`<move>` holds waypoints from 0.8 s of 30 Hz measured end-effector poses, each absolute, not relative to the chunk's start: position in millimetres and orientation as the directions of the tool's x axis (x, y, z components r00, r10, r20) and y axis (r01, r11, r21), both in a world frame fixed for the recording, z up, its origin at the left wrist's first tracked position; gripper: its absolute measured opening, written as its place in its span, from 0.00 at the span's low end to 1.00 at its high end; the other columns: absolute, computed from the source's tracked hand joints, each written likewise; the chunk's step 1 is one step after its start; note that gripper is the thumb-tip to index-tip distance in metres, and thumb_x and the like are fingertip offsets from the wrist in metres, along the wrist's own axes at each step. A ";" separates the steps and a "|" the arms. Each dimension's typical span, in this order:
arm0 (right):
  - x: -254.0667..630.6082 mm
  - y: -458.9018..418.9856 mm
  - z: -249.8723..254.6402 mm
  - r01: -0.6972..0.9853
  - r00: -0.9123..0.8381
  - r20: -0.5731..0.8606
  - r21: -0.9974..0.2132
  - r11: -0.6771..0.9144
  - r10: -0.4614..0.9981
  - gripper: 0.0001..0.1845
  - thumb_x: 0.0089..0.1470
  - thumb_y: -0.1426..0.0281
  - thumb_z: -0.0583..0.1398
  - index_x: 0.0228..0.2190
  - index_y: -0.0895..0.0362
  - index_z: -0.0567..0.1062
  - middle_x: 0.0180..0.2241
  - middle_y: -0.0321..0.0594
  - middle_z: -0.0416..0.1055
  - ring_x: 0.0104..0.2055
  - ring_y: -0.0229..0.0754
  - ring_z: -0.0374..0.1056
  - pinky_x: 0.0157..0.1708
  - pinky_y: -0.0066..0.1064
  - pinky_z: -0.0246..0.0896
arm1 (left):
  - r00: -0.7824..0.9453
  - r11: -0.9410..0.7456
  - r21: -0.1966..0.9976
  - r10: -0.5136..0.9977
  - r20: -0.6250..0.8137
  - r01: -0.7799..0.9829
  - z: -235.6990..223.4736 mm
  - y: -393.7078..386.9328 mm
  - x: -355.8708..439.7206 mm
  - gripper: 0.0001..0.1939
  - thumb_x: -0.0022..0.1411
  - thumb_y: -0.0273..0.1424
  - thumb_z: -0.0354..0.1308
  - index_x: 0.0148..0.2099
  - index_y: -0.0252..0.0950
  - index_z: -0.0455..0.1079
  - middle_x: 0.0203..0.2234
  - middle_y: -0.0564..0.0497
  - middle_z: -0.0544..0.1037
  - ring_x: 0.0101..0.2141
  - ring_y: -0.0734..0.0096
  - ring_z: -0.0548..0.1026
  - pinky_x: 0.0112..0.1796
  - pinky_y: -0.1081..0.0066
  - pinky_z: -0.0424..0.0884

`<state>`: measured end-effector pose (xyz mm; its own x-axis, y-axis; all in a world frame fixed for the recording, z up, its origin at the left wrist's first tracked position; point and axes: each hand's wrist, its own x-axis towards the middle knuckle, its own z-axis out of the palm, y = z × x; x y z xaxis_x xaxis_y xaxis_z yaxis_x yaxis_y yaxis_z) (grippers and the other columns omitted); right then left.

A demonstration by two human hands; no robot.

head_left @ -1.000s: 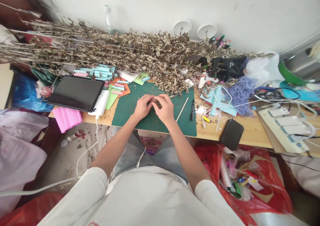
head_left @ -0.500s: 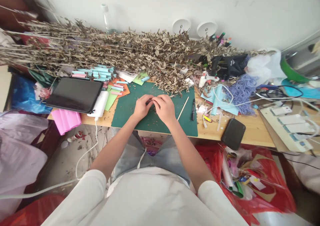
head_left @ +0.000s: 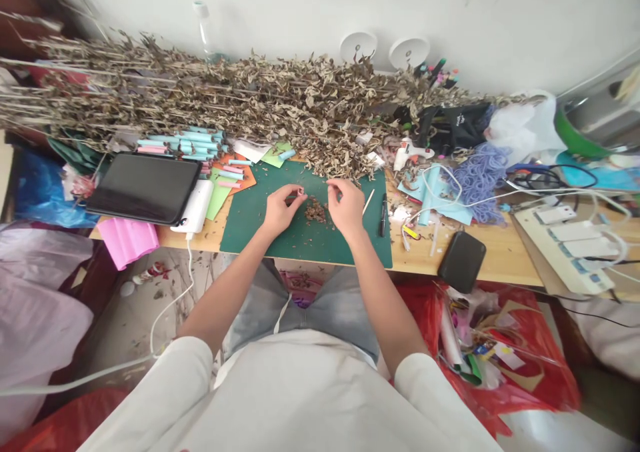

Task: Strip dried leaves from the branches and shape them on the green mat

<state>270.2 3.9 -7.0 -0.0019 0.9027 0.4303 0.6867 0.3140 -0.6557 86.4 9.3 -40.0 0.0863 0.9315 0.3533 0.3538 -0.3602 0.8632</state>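
Pinched between thumb and fingertips of the left hand [head_left: 281, 207], a small pinkish piece [head_left: 301, 192], too tiny to identify, over the green cutting mat [head_left: 265, 239]. Between both hands, on the mat, a small heap of crumbled dried leaves [head_left: 316, 211]. Just right of the heap, the right hand [head_left: 346, 205], fingers curled inward; cannot tell whether gripping anything. Beside it, partly hidden by it, a thin pale stick [head_left: 369, 202]; then a black pen [head_left: 383, 215]. Behind, a long mass of dried leafy stems [head_left: 320, 99]. Farther left, a black tablet [head_left: 144, 187].
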 end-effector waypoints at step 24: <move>249.5 11.8 18.7 0.416 -0.005 0.409 -0.829 0.374 0.912 0.07 0.56 0.66 0.60 0.35 0.55 0.77 0.33 0.38 0.78 0.36 0.41 0.73 0.43 0.35 0.68 | 0.141 -0.385 0.830 0.922 0.359 0.403 -44.5 14.7 85.5 0.11 0.64 0.37 0.58 0.44 0.37 0.73 0.36 0.49 0.79 0.36 0.69 0.77 0.38 0.72 0.75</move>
